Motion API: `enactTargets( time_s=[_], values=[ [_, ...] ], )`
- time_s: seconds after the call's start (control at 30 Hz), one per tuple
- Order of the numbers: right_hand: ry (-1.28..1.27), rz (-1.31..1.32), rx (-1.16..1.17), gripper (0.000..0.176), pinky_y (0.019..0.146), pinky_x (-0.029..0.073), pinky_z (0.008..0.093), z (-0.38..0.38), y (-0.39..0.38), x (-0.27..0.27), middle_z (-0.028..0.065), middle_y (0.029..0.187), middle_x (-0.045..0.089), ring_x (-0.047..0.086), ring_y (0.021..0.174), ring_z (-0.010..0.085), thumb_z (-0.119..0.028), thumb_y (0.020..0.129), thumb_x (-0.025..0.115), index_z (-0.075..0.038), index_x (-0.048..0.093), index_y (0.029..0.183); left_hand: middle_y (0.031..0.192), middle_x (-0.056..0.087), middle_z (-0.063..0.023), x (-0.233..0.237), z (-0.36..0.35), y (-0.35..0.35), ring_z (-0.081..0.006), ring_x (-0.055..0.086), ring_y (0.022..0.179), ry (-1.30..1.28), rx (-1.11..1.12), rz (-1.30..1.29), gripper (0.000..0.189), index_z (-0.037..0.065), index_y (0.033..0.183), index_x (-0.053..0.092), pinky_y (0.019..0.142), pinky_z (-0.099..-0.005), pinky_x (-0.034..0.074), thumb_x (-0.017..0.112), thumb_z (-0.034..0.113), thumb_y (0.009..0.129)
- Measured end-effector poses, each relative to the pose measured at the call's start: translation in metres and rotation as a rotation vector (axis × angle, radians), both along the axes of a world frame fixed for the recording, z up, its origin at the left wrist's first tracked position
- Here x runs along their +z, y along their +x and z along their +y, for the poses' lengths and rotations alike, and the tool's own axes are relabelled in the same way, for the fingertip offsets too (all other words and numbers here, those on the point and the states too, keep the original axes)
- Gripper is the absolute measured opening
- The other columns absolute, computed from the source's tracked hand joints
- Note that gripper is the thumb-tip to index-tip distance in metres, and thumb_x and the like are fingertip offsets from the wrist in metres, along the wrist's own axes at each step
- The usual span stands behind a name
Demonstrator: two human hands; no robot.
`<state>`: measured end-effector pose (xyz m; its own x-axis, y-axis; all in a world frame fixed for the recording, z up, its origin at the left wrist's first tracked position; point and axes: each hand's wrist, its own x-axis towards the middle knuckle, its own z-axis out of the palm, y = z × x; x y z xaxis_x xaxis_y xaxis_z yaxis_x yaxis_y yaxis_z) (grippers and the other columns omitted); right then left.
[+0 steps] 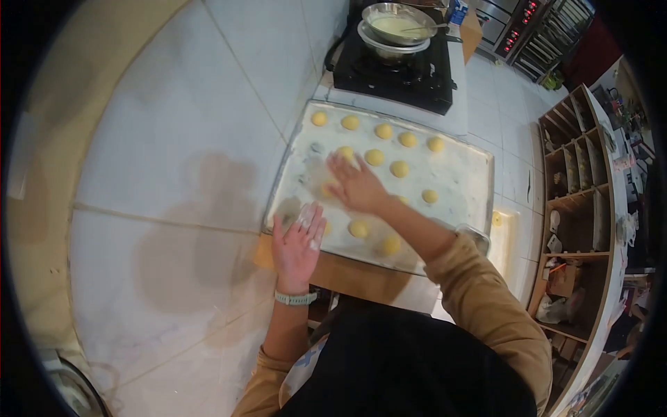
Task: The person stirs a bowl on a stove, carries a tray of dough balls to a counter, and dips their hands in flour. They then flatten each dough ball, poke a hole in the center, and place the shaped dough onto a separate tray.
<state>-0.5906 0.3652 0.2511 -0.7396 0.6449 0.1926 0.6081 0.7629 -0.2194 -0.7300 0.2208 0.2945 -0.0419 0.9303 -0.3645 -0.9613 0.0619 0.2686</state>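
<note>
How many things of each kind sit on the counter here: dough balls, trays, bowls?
Yellow dough balls: 11 in plain view; the right hand and left hand partly cover a few more
Baking tray: 1
Metal bowls: 2, stacked on the stove
Total: 14 counted

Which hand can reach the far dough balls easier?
Probably right: the right hand lies over the tray middle, nearer the far dough balls; the left hand is at its near edge.
</note>
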Motion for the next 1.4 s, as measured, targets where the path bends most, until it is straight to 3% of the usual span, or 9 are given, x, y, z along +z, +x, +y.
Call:
enactTargets(
  time_s=[0.13, 0.3, 0.97, 1.03, 1.07, 1.13, 1.17, 1.23, 1.4],
  values=[
    [-0.048, -0.145, -0.15, 0.063, 0.107, 0.008, 0.044, 0.09, -0.036, -0.023, 0.013, 0.142, 0.02, 0.019, 0.132, 0.0225, -0.046, 0.091, 0.021, -0.001, 0.019, 0.136, 0.14, 0.021, -0.0184, -0.019, -0.026, -0.038, -0.0266, 0.022, 0.13, 0.0, 0.055, -0.064, 0.072, -0.007, 0.134, 0.013, 0.108, -0.037, 0.02, 0.041, 0.041, 0.089],
    [-0.051, -0.202, -0.144, 0.065, 0.108, 0.005, 0.0435, 0.139, -0.077, -0.037, 0.0109, 0.143, 0.017, 0.015, 0.133, 0.021, -0.049, 0.09, 0.017, -0.003, 0.017, 0.137, 0.135, 0.032, -0.018, -0.036, -0.056, -0.059, -0.0266, 0.032, 0.125, -0.169, 0.145, 0.016, 0.06, -0.007, 0.13, 0.026, 0.105, -0.0356, 0.027, 0.037, 0.037, 0.091],
    [-0.044, -0.241, -0.128, 0.075, 0.107, 0.001, 0.0446, 0.151, -0.08, -0.055, 0.0115, 0.143, 0.018, 0.015, 0.133, 0.0208, -0.057, 0.087, 0.016, -0.001, 0.013, 0.137, 0.126, 0.045, -0.016, -0.052, -0.043, -0.078, -0.0263, 0.04, 0.12, -0.284, 0.153, -0.079, 0.045, -0.004, 0.125, 0.038, 0.102, -0.0371, 0.033, 0.039, 0.027, 0.091],
    [-0.071, -0.193, -0.116, 0.068, 0.108, 0.006, 0.0449, 0.151, -0.078, -0.054, 0.0103, 0.142, 0.022, 0.02, 0.132, 0.0215, -0.048, 0.086, 0.032, -0.002, 0.021, 0.135, 0.125, 0.046, -0.0159, -0.052, -0.043, -0.078, -0.0264, 0.041, 0.119, -0.284, 0.15, -0.078, 0.045, -0.004, 0.124, 0.038, 0.101, -0.0372, 0.033, 0.039, 0.027, 0.091],
    [-0.074, -0.194, -0.114, 0.068, 0.108, 0.006, 0.0449, 0.154, -0.077, -0.053, 0.0103, 0.142, 0.022, 0.02, 0.132, 0.0215, -0.048, 0.086, 0.032, -0.002, 0.021, 0.135, 0.125, 0.046, -0.016, -0.052, -0.042, -0.079, -0.0264, 0.041, 0.119, -0.289, 0.147, -0.065, 0.045, -0.003, 0.124, 0.039, 0.101, -0.0374, 0.034, 0.039, 0.027, 0.091],
    [-0.075, -0.081, -0.151, 0.048, 0.105, 0.016, 0.0469, 0.165, -0.071, -0.046, 0.0099, 0.132, 0.036, 0.032, 0.123, 0.0232, -0.027, 0.079, 0.048, -0.012, 0.043, 0.125, 0.124, 0.046, -0.016, -0.052, -0.043, -0.08, -0.0265, 0.042, 0.119, -0.291, 0.148, -0.051, 0.045, -0.003, 0.124, 0.039, 0.101, -0.0376, 0.034, 0.04, 0.027, 0.091],
    [-0.074, -0.081, -0.149, 0.048, 0.105, 0.016, 0.0469, 0.166, -0.066, -0.044, 0.0099, 0.132, 0.036, 0.032, 0.123, 0.0232, -0.027, 0.079, 0.048, -0.012, 0.043, 0.125, 0.124, 0.047, -0.0159, -0.053, -0.044, -0.081, -0.0265, 0.042, 0.118, -0.288, 0.15, -0.063, 0.044, -0.003, 0.124, 0.039, 0.1, -0.038, 0.034, 0.04, 0.026, 0.091],
    [-0.016, 0.049, -0.251, 0.034, 0.096, 0.026, 0.0487, 0.166, -0.058, -0.04, 0.0063, 0.113, 0.046, 0.042, 0.109, 0.0234, -0.012, 0.068, 0.054, -0.019, 0.059, 0.101, 0.124, 0.047, -0.0157, -0.057, -0.047, -0.083, -0.0264, 0.043, 0.118, -0.284, 0.152, -0.074, 0.043, -0.003, 0.123, 0.04, 0.1, -0.0384, 0.035, 0.039, 0.026, 0.091],
    [0.115, 0.09, -0.227, 0.026, 0.091, 0.028, 0.0491, 0.163, -0.058, -0.042, 0.0045, 0.103, 0.046, 0.041, 0.104, 0.0236, -0.011, 0.068, 0.054, -0.022, 0.062, 0.091, 0.122, 0.049, -0.0155, -0.059, -0.048, -0.085, -0.0268, 0.045, 0.115, -0.265, 0.154, -0.093, 0.04, -0.002, 0.12, 0.043, 0.099, -0.0392, 0.036, 0.04, 0.025, 0.091]
  ],
)
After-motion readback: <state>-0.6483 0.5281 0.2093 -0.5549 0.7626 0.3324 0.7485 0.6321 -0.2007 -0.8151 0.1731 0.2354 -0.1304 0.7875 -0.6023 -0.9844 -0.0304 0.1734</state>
